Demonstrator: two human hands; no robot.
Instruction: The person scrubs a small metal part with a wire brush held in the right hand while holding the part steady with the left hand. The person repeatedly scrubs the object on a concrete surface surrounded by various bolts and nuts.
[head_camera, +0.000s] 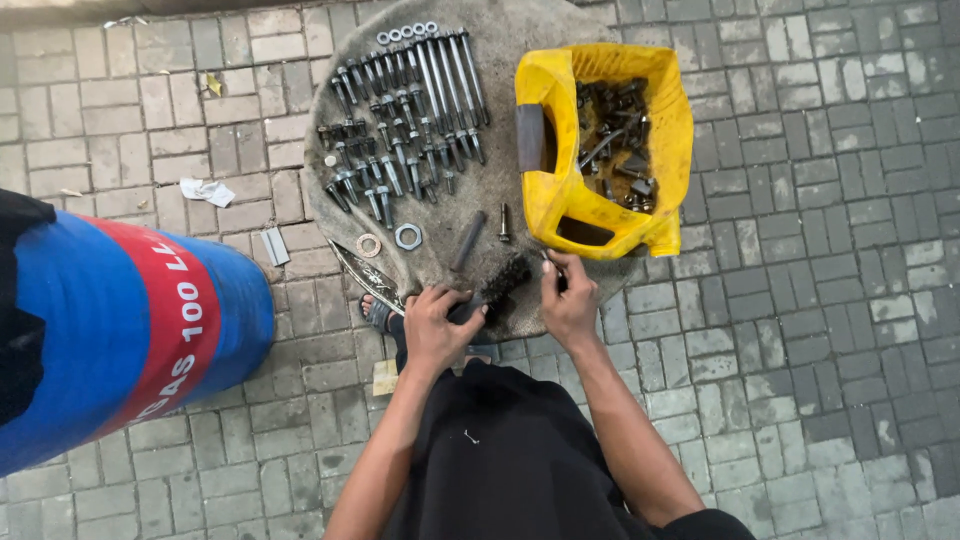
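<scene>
My left hand (432, 322) grips a black bristle brush (500, 283) by its handle at the near edge of a round grey mat (500, 30). My right hand (568, 298) pinches a small dark bolt (548, 262) just beside the brush's bristles. On the mat lie rows of cleaned bolts (395, 140), several long bolts (450, 70), a loose bolt (503, 222), a dark rod (468, 240) and two washers (407, 237).
A cut-open yellow plastic jug (560, 200) with dirty bolts and nuts stands at the mat's right. A big blue drum with a red band (130, 310) lies at the left. Brick paving surrounds everything; a scrap of paper (207, 190) lies on it.
</scene>
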